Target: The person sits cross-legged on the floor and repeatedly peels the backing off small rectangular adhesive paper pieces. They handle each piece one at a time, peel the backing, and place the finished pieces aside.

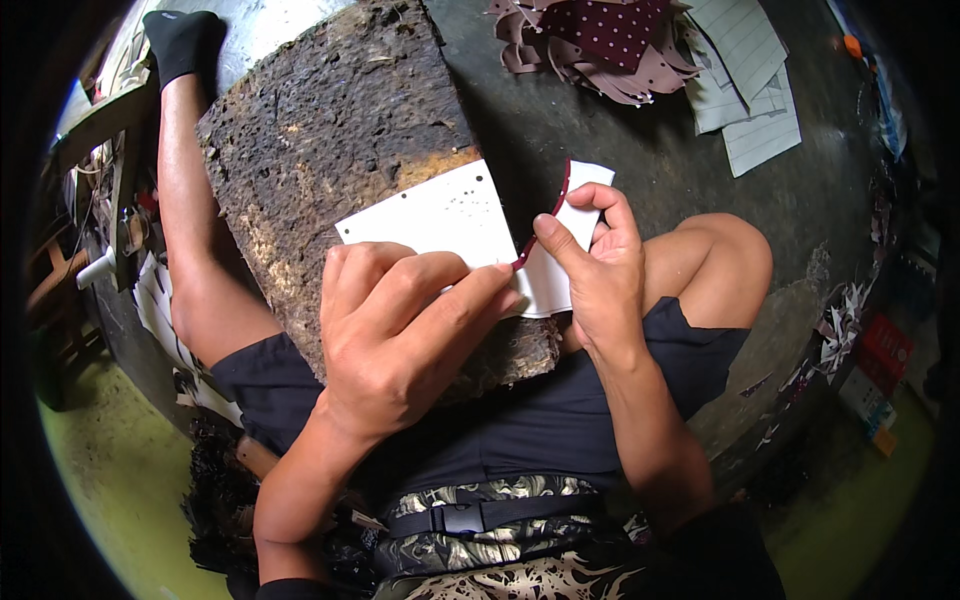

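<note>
A white sheet-like piece (pixel 430 215) with small dark holes near its edge lies partly over a rough, worn board (pixel 330 125) between my legs. A dark red strip (pixel 563 190) runs along the piece's curved edge. My left hand (pixel 385 320) is closed at the near part of that curve, its thumb and index fingertip pressed on the red edge. At the raised right end, my right hand (pixel 608 270) pinches the piece, thumb on the red edge and fingers bent behind. The undersides of both grips are hidden.
Brown fabric pieces (pixel 530 45) and a dark red polka-dot cloth (pixel 605 30) lie piled at the far right. Beside them are lined paper sheets (pixel 762 135). Scraps (pixel 845 325) lie right of my bent knee; my other leg (pixel 190 190) stretches along the board's left side.
</note>
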Tool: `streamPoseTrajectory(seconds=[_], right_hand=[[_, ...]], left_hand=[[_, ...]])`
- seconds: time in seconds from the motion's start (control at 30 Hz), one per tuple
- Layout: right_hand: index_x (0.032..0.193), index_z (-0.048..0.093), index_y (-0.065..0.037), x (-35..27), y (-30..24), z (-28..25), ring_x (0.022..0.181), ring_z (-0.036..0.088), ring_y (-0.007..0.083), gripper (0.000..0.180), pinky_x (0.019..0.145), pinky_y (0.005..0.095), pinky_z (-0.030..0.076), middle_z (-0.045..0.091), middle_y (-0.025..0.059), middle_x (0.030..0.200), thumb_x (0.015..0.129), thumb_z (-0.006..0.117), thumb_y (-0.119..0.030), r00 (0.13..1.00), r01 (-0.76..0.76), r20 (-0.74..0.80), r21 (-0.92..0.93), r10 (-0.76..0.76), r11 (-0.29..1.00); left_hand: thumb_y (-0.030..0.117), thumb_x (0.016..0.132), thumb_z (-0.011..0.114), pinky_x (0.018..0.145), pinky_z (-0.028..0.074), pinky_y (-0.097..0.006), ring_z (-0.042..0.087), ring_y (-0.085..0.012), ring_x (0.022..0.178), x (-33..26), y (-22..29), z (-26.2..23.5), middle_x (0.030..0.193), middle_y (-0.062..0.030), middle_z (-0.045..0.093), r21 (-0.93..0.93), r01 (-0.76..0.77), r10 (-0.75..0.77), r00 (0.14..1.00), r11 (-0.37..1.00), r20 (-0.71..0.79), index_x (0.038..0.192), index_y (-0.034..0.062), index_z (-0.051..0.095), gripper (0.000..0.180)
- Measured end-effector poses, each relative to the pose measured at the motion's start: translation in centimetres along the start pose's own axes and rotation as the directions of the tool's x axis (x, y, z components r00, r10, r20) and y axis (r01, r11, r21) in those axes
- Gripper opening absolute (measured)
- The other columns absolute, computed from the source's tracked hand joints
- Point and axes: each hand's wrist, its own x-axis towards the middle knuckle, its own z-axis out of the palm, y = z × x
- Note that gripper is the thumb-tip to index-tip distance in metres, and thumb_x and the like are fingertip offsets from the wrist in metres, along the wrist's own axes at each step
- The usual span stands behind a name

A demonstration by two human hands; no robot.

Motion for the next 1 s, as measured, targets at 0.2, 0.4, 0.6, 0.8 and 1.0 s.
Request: streamPoseTrajectory(seconds=[0.2, 0.4, 0.6, 0.8, 1.0], right_hand=[[0.134, 0.064, -0.004, 0.5, -1.1, -0.8, 0.095, 0.069, 0.0072, 0.034, 0.083, 0.0252, 0.057, 0.075, 0.0034, 0.107, 0.105, 0.084, -0.001, 0.998, -0.019, -0.057, -0.267, 0.004, 0.963], [0.129, 0.076, -0.006, -0.5, -5.5, -0.2, 0.153, 0.055, 0.0501, 0.031, 0.125, 0.0545, 0.046, 0.064, 0.0304, 0.152, 0.113, 0.077, -0.032, 0.812, 0.524, 0.328, -0.775, -0.483, 0.354], [0.111, 0.070, -0.003, 0.7, -4.8, 1.3, 0.137, 0.066, 0.0366, 0.034, 0.117, 0.0449, 0.050, 0.070, 0.0225, 0.134, 0.114, 0.077, -0.036, 0.856, 0.418, 0.482, -0.432, -0.188, 0.799], [0.110, 0.070, -0.004, 0.7, -3.3, 0.4, 0.128, 0.064, 0.0236, 0.034, 0.113, 0.0377, 0.049, 0.068, 0.0154, 0.131, 0.116, 0.075, -0.037, 0.885, 0.260, 0.454, -0.296, -0.104, 0.919], [0.113, 0.070, -0.004, 0.8, -2.6, 0.1, 0.125, 0.062, 0.0176, 0.033, 0.113, 0.0352, 0.049, 0.066, 0.0126, 0.134, 0.117, 0.074, -0.036, 0.906, 0.200, 0.417, -0.280, -0.068, 0.939]], left_hand=[[0.020, 0.081, 0.098, 0.075, 0.047, -0.039, 0.063, -0.0205, 0.085, 0.4, -0.2, 0.2, 0.099, 0.0026, 0.073, -0.002, -0.008, 0.008, 1.000, 1.000, -0.008, 0.111, 0.0145, 0.088, 0.032], [0.018, 0.082, 0.098, 0.075, 0.052, -0.040, 0.065, -0.0229, 0.085, 0.9, -1.1, -0.3, 0.099, -0.0001, 0.073, -0.033, -0.027, 0.027, 1.000, 0.999, 0.002, 0.111, 0.0129, 0.088, 0.031], [0.018, 0.083, 0.098, 0.077, 0.054, -0.041, 0.066, -0.0232, 0.086, 0.9, -1.2, -0.1, 0.100, -0.0007, 0.073, -0.037, -0.029, 0.028, 1.000, 0.999, -0.011, 0.111, 0.0129, 0.087, 0.030], [0.016, 0.082, 0.099, 0.077, 0.054, -0.040, 0.066, -0.0231, 0.087, 0.8, -1.2, -0.2, 0.100, -0.0005, 0.073, -0.052, -0.014, 0.013, 1.000, 0.999, -0.013, 0.111, 0.0137, 0.087, 0.031], [0.015, 0.081, 0.099, 0.077, 0.054, -0.040, 0.065, -0.0228, 0.087, 0.9, -1.1, -0.1, 0.101, -0.0003, 0.073, -0.041, -0.010, 0.010, 1.000, 0.999, -0.016, 0.110, 0.0141, 0.087, 0.032]])
